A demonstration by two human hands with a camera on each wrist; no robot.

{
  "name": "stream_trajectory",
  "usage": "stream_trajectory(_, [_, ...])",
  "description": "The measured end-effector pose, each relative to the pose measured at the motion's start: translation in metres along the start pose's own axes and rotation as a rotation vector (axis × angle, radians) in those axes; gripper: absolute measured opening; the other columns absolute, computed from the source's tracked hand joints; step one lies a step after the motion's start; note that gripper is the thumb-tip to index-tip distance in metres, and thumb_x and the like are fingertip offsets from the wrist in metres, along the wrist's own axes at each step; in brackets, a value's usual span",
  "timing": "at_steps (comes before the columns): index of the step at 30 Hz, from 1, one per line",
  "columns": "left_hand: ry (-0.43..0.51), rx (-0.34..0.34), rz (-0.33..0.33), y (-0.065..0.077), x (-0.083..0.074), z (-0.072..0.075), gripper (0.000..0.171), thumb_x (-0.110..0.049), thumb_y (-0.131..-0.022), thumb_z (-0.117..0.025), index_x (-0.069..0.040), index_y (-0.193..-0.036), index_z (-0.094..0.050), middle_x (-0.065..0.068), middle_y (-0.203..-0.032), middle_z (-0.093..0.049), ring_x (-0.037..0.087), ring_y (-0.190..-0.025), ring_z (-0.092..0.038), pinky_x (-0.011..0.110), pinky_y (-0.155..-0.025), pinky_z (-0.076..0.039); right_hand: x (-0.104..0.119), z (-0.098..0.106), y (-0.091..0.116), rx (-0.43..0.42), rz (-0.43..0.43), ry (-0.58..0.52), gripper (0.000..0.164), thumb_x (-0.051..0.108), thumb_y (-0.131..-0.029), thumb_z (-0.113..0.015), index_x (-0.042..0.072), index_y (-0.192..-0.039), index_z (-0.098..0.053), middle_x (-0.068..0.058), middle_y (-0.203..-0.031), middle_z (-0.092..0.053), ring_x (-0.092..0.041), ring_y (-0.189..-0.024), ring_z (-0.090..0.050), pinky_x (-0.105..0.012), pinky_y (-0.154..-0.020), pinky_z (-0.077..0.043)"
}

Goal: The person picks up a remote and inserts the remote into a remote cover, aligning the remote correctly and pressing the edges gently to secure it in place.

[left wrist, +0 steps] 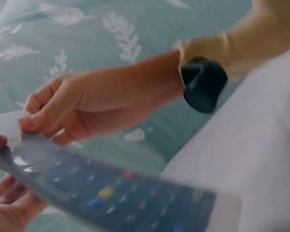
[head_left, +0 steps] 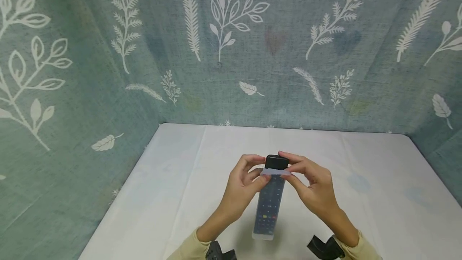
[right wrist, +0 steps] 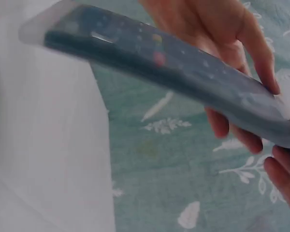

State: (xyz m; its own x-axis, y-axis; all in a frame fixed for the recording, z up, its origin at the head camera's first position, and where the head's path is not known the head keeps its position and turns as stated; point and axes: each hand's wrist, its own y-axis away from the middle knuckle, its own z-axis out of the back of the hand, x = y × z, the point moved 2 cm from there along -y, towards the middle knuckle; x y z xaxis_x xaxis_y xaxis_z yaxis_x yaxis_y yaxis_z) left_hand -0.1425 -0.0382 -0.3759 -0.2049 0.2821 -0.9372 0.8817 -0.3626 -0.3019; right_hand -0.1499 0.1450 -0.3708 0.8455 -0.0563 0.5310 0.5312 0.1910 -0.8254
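A dark remote control [head_left: 268, 202] with small coloured buttons sits inside a translucent cover [head_left: 263, 236], tilted above the table. The remote's black top end [head_left: 276, 162] sticks out bare past a pale edge of the cover. On the left side, my left hand [head_left: 240, 189] pinches the cover near that edge, with its thumb on the front. Opposite it, my right hand [head_left: 314, 189] pinches the cover's edge between thumb and fingers. The left wrist view shows the right hand [left wrist: 87, 104] across the remote; the right wrist view shows the left hand [right wrist: 215, 36] beyond it.
A white cloth-covered table [head_left: 202, 163] lies beneath the hands. Green leaf-patterned fabric [head_left: 231, 75] hangs behind it and on the sides. Black wrist devices [head_left: 326, 247] are strapped near both pale sleeves.
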Motion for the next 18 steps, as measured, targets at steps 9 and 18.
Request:
stream_trajectory(9, [-0.11,0.094,-0.301,-0.011,-0.008,0.004,0.018,0.01,-0.081,-0.068,0.005,-0.093,-0.055,0.022,-0.134,-0.05,0.036,-0.113,-0.057,0.042,-0.067,-0.058,0.008,0.005,-0.015,-0.015,0.234,0.156,0.024,0.017,-0.088,-0.067,-0.005,-0.08,-0.063,-0.023,-0.094,-0.068,-0.024,-0.085,-0.069,-0.022,-0.078,-0.054])
stream_trajectory(18, [-0.144,0.096,-0.363,-0.016,-0.015,0.006,0.014,0.015,-0.076,-0.069,0.006,-0.083,-0.06,0.029,-0.114,-0.061,0.027,-0.088,-0.068,0.041,-0.053,-0.057,0.012,-0.003,-0.022,-0.152,0.306,0.188,0.029,0.014,-0.088,-0.069,-0.01,-0.074,-0.063,-0.02,-0.076,-0.069,-0.025,-0.063,-0.068,-0.018,-0.057,-0.052])
